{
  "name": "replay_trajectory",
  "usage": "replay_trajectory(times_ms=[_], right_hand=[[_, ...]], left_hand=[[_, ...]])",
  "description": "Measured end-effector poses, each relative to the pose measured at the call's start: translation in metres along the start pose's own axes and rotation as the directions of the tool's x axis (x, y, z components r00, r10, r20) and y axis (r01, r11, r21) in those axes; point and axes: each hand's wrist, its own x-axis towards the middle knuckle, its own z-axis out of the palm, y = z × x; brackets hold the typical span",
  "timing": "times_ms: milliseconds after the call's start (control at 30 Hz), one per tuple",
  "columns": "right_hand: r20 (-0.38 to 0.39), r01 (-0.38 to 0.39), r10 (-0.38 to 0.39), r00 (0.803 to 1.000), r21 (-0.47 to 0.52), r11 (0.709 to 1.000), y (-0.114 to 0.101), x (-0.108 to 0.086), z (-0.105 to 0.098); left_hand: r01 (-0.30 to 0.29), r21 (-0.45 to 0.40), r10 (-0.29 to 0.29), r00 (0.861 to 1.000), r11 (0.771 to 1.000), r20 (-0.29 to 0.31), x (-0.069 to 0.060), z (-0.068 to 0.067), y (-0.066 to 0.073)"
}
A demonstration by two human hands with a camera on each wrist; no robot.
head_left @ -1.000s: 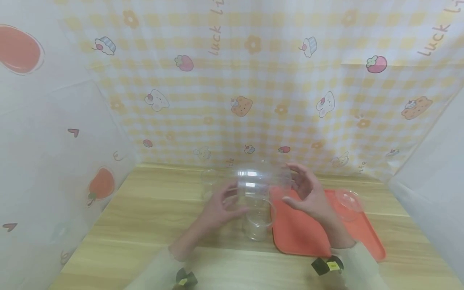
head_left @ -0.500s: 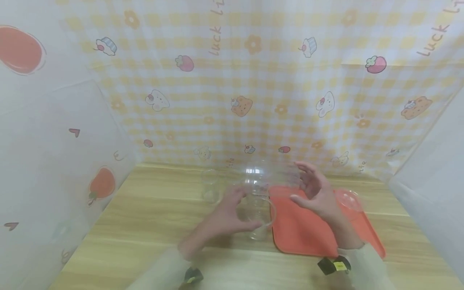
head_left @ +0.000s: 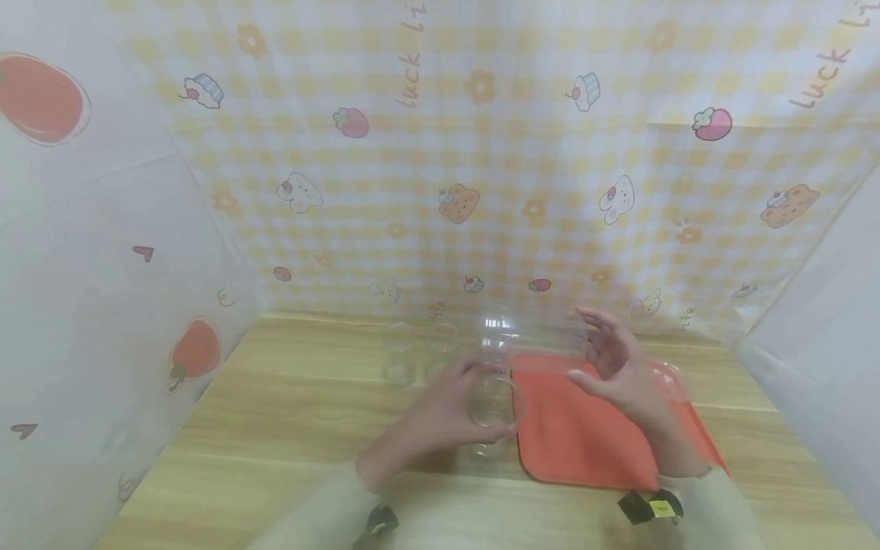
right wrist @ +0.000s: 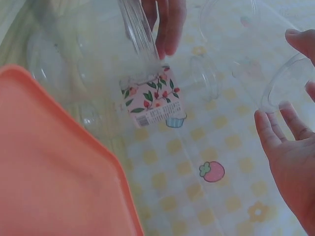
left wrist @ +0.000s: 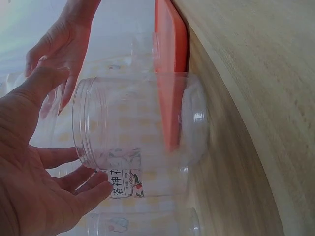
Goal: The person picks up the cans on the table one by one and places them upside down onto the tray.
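In the head view my right hand [head_left: 615,363] grips one end of a large clear plastic jar [head_left: 532,340], which lies sideways in the air. The fingers of my right hand [right wrist: 290,147] curve at its round end in the right wrist view. My left hand [head_left: 454,409] is spread around the mouth of a second clear jar [head_left: 491,451] standing upright on the table. In the left wrist view the left thumb and fingers [left wrist: 93,191] lie on either side of this jar's threaded rim; whether they touch it is unclear. Behind it shows a clear jar with a printed label [left wrist: 125,182].
An orange-red tray [head_left: 584,451] lies right of the standing jar, with a clear round plastic piece [head_left: 670,378] on its far right. Small clear jars [head_left: 399,355] stand at the back left. A patterned cloth [head_left: 385,153] hangs behind the wooden table [head_left: 289,412].
My right hand has moved to the right, taking the large clear jar with it. My left hand has left that jar and come right and slightly down to the standing jar's mouth.
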Motion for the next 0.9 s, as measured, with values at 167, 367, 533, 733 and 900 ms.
replay_trajectory(times_ms=[167,367,533,733,900], right_hand=[[0.017,0.03,-0.03,0.999,0.019,0.999,-0.005,-0.002,-0.008],[0.015,0.04,-0.04,0.999,0.011,0.999,-0.01,-0.007,-0.018],[0.014,0.056,-0.056,0.998,0.022,0.998,-0.012,-0.011,-0.023],[0.021,0.069,-0.07,0.997,0.028,0.997,-0.013,-0.013,-0.027],[0.027,0.075,-0.076,0.997,0.038,0.996,-0.014,-0.015,-0.03]], left_hand=[[-0.002,0.011,0.002,1.0,1.0,0.013,0.002,0.002,0.004],[0.021,0.052,-0.022,1.0,0.998,0.015,0.005,0.007,0.004],[0.045,0.102,-0.046,0.999,0.994,0.01,0.007,0.008,0.008],[0.067,0.132,-0.071,0.997,0.989,0.021,0.008,0.006,0.014],[0.088,0.15,-0.093,0.995,0.985,0.032,0.01,0.004,0.017]])
